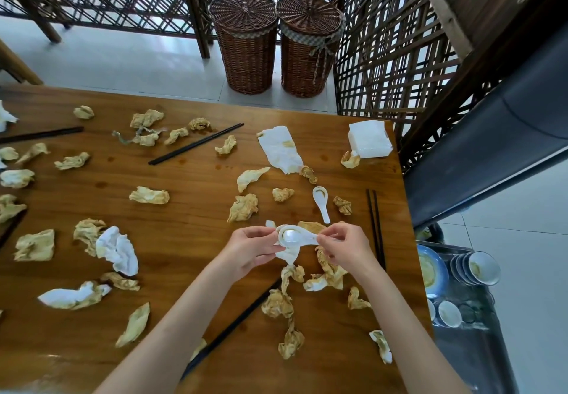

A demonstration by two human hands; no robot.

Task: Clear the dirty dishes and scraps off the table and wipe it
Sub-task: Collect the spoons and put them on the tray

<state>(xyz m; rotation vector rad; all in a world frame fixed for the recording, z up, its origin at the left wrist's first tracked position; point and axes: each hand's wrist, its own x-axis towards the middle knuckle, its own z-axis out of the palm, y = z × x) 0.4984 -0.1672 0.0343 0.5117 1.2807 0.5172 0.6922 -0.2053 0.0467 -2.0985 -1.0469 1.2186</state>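
Note:
Over the wooden table (190, 240) I hold a white ceramic spoon (292, 236) between both hands. My left hand (250, 249) grips its bowl end together with a white napkin that hangs below. My right hand (345, 247) pinches the handle end. A second white spoon (321, 201) lies on the table just beyond. Stained crumpled napkins (242, 208) are scattered across the whole tabletop. Black chopsticks lie in pairs: one (375, 227) at the right edge, one (196, 144) further back, one (233, 329) under my left forearm.
A stack of clean white napkins (370, 139) sits at the far right corner. A cart (473, 332) at the right holds a blue plate (431, 270) and stacked bowls (478, 267). Two wicker baskets (246, 43) stand beyond the table by a lattice screen.

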